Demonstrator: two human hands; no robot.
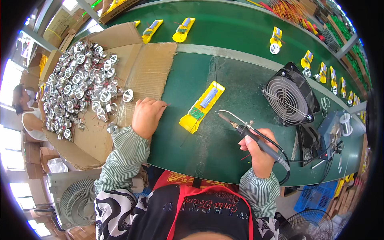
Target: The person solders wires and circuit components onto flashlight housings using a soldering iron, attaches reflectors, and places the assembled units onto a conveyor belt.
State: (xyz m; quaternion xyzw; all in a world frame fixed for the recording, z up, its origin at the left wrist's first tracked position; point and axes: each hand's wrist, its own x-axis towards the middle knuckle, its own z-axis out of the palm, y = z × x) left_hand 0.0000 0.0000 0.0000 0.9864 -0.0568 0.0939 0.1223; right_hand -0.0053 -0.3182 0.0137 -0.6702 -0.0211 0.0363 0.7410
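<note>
My right hand (pixel 260 154) is closed around the grey handle of a soldering iron (pixel 277 156), which has a thin metal tube beside its tip. The tip points left, just right of a yellow plastic housing (pixel 189 124) lying on the green table. In that housing sit a blue battery cell (pixel 209 97) and a green circuit board (pixel 196 113), with thin dark wires sticking out. My left hand (pixel 147 117) is by the right flap of a cardboard box (pixel 154 68). Its fingers are pinched together; what they hold, if anything, is too small to make out.
Many silver reflector cups (pixel 76 82) fill the box at left. A black fan with a metal guard (pixel 286 100) stands at right, near a soldering station (pixel 332 134) and a solder spool (pixel 345 124). Along the far green belt (pixel 232 30) lie several similar yellow housings (pixel 184 30).
</note>
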